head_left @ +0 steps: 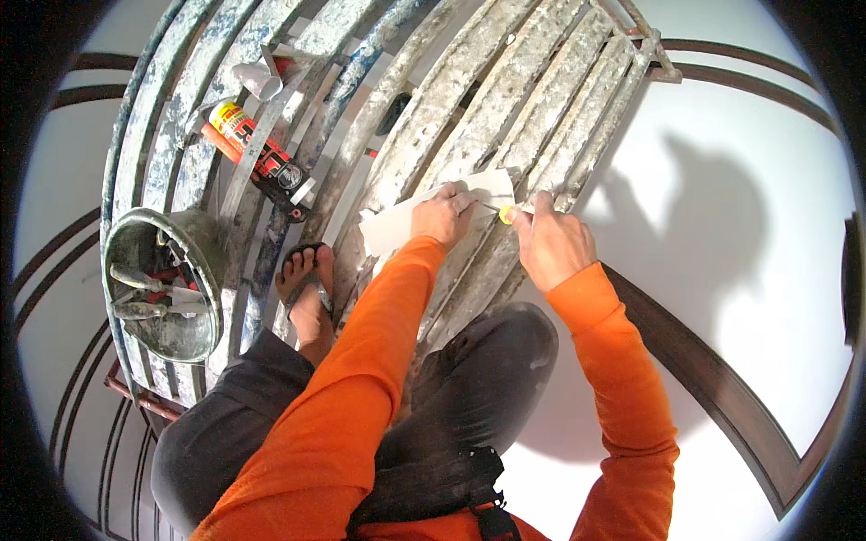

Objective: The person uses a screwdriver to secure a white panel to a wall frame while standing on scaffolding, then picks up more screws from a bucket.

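Observation:
A flat white rectangular piece (390,231), like a strip of board, lies across the paint-spattered slats. My left hand (442,216) holds it down, its fingers curled on the upper edge. In my closed right hand (552,242) is a small tool with a yellow handle (507,215). A thin shaft seems to run from that handle toward my left fingertips, over the white piece; its exact kind is too small to tell.
The slatted platform (487,99) carries a caulking gun (257,155) with a cartridge in it. A dirty bucket (215,261) holding several hand tools stands at left. My sandalled foot (307,275) rests between. A white wall (749,180) with dark mouldings rises at right.

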